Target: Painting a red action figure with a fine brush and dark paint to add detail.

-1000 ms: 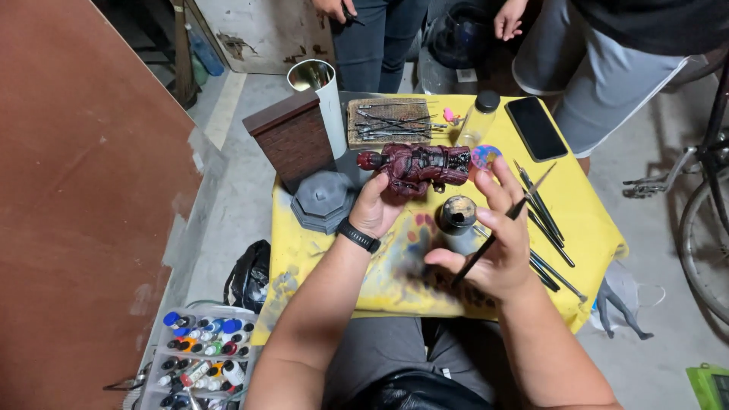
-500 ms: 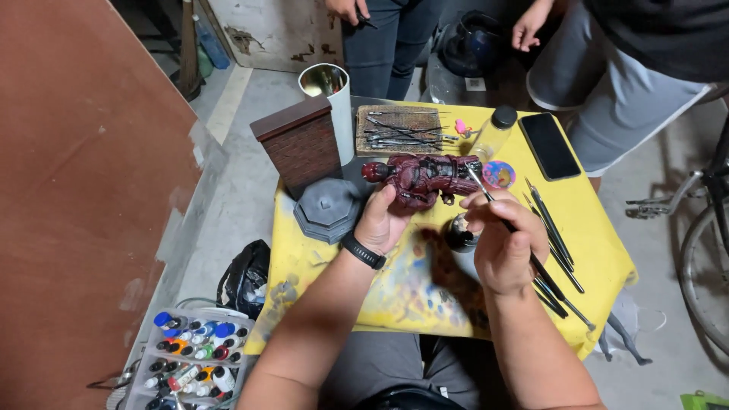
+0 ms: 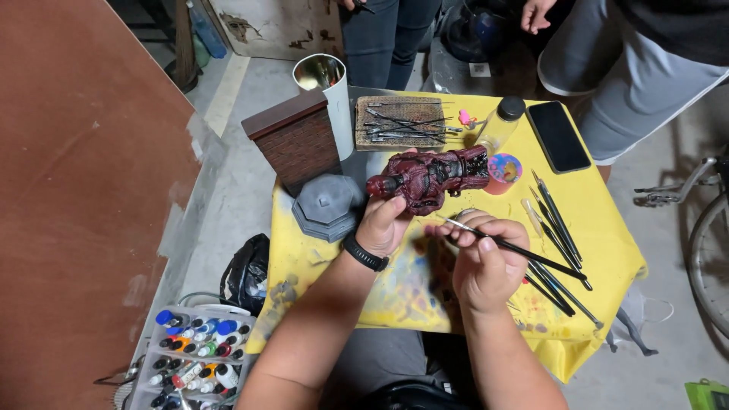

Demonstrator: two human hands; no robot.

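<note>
1. My left hand (image 3: 383, 224) is closed around the lower end of the dark red figurine (image 3: 429, 178), holding it sideways above the yellow tablecloth (image 3: 607, 250), near the middle of the table.
2. My right hand (image 3: 482, 262) pinches a thin paintbrush (image 3: 516, 247) between thumb and fingertips. Its bristle tip points left, just below the figurine and not touching it, as far as I can see.
3. To do this well, I judge I should brace the right wrist against the left, keep the figurine steady and slightly turned toward me, and let only the very tip meet the surface, with little paint on it.
4. A round palette cup (image 3: 504, 168) with pink and blue paint sits just right of the figurine, close enough to reload without stretching.
5. Spare brushes (image 3: 558, 228) lie in a loose fan on the cloth to my right.
6. A clear bottle with a black cap (image 3: 501, 125) stands behind the cup; a black phone (image 3: 558, 137) lies flat beside it.
7. A brown brick-patterned block (image 3: 296, 140) and a grey octagonal base (image 3: 328, 206) sit at the left edge, with a shiny metal cylinder (image 3: 326, 91) behind.
8. On the floor to the left, a clear tray of small paint bottles (image 3: 190, 357) shows blue, red, orange and white caps; their labels are too small to make out.
</note>
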